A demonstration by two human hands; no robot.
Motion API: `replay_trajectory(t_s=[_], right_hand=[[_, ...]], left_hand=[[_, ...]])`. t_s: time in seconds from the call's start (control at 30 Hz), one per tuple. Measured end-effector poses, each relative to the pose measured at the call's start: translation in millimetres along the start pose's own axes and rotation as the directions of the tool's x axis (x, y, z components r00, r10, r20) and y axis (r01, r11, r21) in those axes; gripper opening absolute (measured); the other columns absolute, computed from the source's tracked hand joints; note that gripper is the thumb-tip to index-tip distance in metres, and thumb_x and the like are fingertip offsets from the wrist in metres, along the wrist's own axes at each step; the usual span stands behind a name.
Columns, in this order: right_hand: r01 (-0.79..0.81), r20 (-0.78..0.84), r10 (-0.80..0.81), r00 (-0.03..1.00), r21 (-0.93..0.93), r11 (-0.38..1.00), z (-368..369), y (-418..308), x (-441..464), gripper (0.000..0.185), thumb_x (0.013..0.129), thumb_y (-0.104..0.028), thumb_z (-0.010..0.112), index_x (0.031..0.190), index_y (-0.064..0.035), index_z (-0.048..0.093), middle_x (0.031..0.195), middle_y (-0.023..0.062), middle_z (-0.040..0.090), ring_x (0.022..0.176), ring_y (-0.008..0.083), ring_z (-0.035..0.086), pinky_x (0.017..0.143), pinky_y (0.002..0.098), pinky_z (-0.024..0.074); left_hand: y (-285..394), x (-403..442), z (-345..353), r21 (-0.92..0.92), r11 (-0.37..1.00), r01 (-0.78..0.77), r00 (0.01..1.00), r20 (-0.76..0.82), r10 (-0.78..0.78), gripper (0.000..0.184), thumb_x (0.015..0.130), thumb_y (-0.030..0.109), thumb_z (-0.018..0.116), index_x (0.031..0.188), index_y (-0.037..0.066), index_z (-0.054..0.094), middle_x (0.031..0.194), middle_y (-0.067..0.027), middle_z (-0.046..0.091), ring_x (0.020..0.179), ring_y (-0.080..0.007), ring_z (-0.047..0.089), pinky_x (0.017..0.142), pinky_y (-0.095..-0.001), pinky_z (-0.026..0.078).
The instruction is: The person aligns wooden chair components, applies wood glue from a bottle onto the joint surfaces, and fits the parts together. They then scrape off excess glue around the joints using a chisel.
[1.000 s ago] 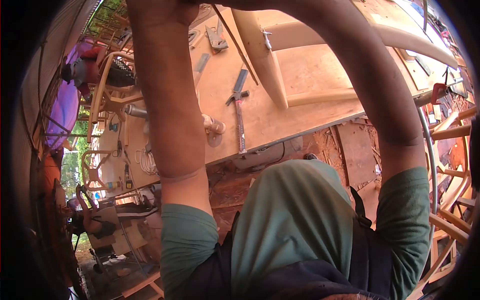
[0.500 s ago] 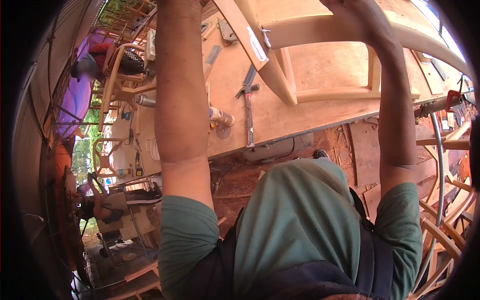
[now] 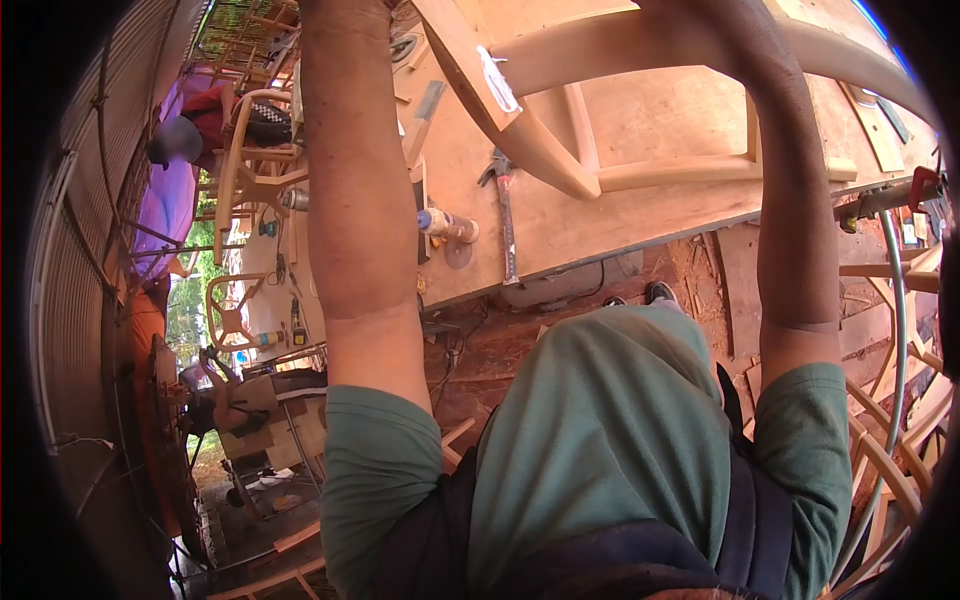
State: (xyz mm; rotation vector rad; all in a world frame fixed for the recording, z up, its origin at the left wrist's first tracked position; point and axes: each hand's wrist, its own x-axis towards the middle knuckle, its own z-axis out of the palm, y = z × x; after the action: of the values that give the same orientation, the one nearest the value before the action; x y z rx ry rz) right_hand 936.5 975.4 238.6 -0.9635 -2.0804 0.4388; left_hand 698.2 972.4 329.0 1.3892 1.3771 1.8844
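Only the heel of my left hand [image 3: 372, 6] shows at the top edge, beside the upper end of a flat wooden strip [image 3: 463, 45]; its fingers are cut off. White glue-like stuff [image 3: 497, 78] is smeared near the strip's lower end. The strip lies across or just above the leg of a curved wooden frame [image 3: 610, 50], covering part of the joint. My right hand [image 3: 700, 12] is at the top edge over the frame's broad curved rail, its fingers out of view. Whether either hand holds anything cannot be seen.
On the wooden table [image 3: 670, 215] lie a claw hammer [image 3: 507, 215], a bottle [image 3: 447, 225] and a flat blade [image 3: 430, 100]. A red clamp [image 3: 925, 188] is at the right edge. Chair frames [image 3: 885, 465] stand at right; two people [image 3: 205, 130] are at left.
The strip has come into view and moved down over the glued joint on the frame. My right forearm has swung more upright, its hand over the rail. The camera view has shifted slightly.
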Motion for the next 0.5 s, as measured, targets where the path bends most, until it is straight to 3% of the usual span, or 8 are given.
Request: replay_trajectory(t_s=[0.5], right_hand=[[-0.01, 0.035, 0.009, 0.999, 0.032, 0.999, 8, 16, 9, 0.027, 0.088, -0.015, 0.073, 0.105, 0.0053, 0.073, 0.087, 0.0222, 0.073, 0.082, 0.0338, 0.072, 0.078, 0.0416, 0.0562]], left_hand=[[-7, 0, -1, 0.012, 1.0, -0.012, 1.0, -0.015, 0.012, 0.028, 0.107, 0.032, 0.049, 0.105, 0.004, 0.054, 0.079, -0.0057, 0.058, 0.053, -0.0114, 0.049, 0.041, -0.0252, 0.043]])
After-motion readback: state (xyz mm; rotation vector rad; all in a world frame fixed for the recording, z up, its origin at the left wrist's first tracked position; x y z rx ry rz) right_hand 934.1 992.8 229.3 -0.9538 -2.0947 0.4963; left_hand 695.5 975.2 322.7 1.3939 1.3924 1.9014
